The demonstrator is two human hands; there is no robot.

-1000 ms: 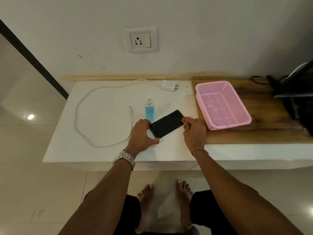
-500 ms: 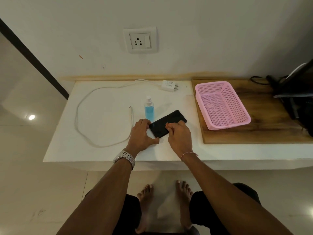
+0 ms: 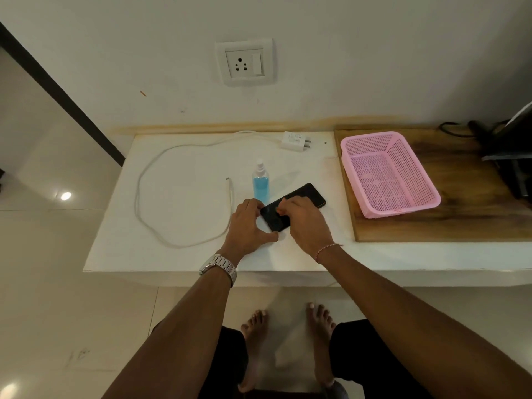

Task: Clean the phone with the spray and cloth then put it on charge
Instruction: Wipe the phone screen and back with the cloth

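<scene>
A black phone [image 3: 309, 194] lies slanted on the white table [image 3: 178, 254]. My left hand [image 3: 247, 223] grips its near left end, thumb at the near corner and fingers at the far one. My right hand [image 3: 305, 223] lies over the phone's middle, its curled fingertips bunched on the screen. No cloth is visible. A small spray bottle [image 3: 261, 185] of blue liquid stands upright just behind my left hand. The white charger plug [image 3: 293, 141] lies at the back of the table. Its cable [image 3: 138, 197] loops to the left and ends at a free tip [image 3: 229, 184].
A wall socket [image 3: 244, 63] sits above the table. A pink mesh basket [image 3: 431, 194] rests on a wooden board [image 3: 460, 223] to the right. Dark equipment with cables [image 3: 512, 156] stands at the far right. The table's front edge is close to my wrists.
My right hand slid left from the phone's right end onto its middle. My left hand kept its grip on the left end, and the phone stayed where it was.
</scene>
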